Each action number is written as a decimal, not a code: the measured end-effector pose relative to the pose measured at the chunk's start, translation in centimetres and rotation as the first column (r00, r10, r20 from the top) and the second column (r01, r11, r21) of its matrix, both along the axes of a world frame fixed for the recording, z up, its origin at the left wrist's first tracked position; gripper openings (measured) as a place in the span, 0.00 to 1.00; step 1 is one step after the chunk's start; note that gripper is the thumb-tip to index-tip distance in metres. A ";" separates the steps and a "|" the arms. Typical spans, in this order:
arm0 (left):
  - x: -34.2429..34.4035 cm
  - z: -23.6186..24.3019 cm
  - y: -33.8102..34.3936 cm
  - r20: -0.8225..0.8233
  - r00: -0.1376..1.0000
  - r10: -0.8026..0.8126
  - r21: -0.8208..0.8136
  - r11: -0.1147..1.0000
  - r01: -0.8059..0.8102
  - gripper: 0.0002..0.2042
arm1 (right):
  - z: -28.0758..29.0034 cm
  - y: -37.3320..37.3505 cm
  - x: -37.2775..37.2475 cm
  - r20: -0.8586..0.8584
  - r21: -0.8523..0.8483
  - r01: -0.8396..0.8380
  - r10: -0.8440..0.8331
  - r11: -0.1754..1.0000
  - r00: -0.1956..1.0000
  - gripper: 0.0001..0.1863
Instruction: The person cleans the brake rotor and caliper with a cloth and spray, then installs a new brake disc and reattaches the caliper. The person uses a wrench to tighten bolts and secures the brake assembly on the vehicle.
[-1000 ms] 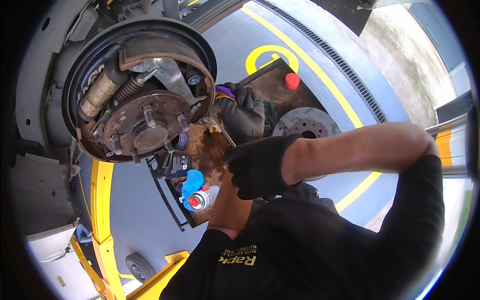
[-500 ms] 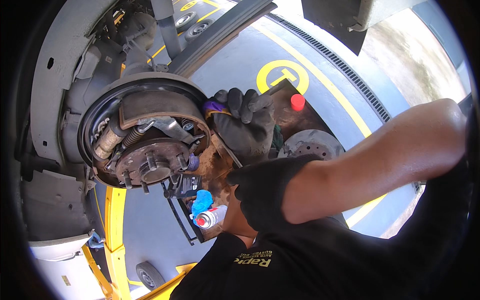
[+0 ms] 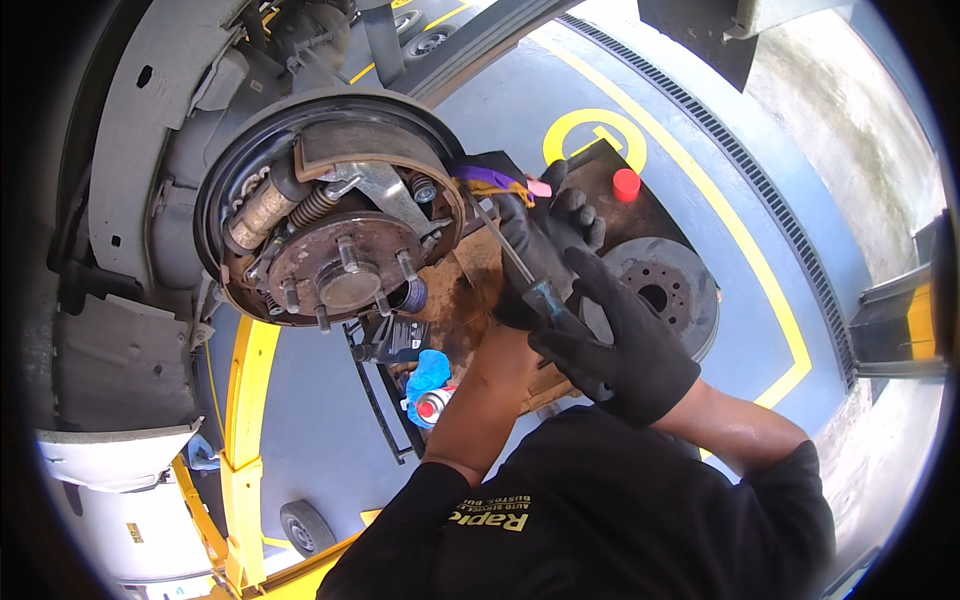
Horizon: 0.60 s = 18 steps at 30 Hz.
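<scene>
Screwdriver [image 3: 546, 298], one, positioned between two black-gloved hands: its handle points back into the right hand [image 3: 645, 345], and its thin shaft crosses beside the left hand [image 3: 545, 245] toward the rim of the brake assembly [image 3: 345, 185]. Whether the tip touches the rim cannot be made out. Right hand open, index finger and thumb spread to either side of the handle, the forearm entering from the lower right. Left hand raised farther out, its forearm rising from the lower edge; the fingers are curled, but whether they close on anything cannot be told. One purple-and-yellow item [image 3: 495, 183], of unclear kind, lies against the left hand's upper side. The brake assembly stands to the left, its round hub flange [image 3: 300, 255] bearing five studs [image 3: 347, 253]. Below the hands, one brown worktable [image 3: 590, 180] carries one spray can [image 3: 432, 406], one blue cloth [image 3: 428, 372], one dark bottle [image 3: 402, 340], one grey disc [image 3: 690, 300] with a central hole, and one red cap [image 3: 626, 185]. Farthest, on the grey floor [image 3: 315, 420], three wheels [image 3: 307, 528] are visible, two at the top and one at lower left, with one long drain grate [image 3: 740, 170] at upper right.
</scene>
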State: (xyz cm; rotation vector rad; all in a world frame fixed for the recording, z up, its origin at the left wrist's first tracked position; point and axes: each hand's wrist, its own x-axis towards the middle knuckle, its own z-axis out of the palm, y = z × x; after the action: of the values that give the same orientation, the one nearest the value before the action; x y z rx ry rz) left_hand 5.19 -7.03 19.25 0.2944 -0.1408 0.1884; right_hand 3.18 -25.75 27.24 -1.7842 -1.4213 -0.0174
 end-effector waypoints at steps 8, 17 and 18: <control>-14.8 9.4 0.8 -0.062 0.930 0.362 0.574 -0.750 0.330 0.09 | -5.3 0.9 -0.7 -0.397 0.211 -0.246 0.313 0.946 0.863 0.21; -2.5 22.2 4.6 0.367 0.906 -0.212 -0.295 -0.950 -0.103 0.16 | -6.4 1.0 1.1 -0.915 0.390 -0.209 0.402 0.897 0.020 0.21; -1.5 21.6 6.2 0.285 0.924 -0.253 -0.375 -0.917 -0.136 0.16 | -6.8 1.6 0.4 -0.921 0.379 -0.121 0.387 0.917 0.050 0.23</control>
State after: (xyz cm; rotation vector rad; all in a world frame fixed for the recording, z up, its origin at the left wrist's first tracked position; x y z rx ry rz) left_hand 3.70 -0.85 40.81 -2.4079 0.3980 -0.2446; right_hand 3.59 -24.17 20.43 -0.8148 -0.5544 1.0622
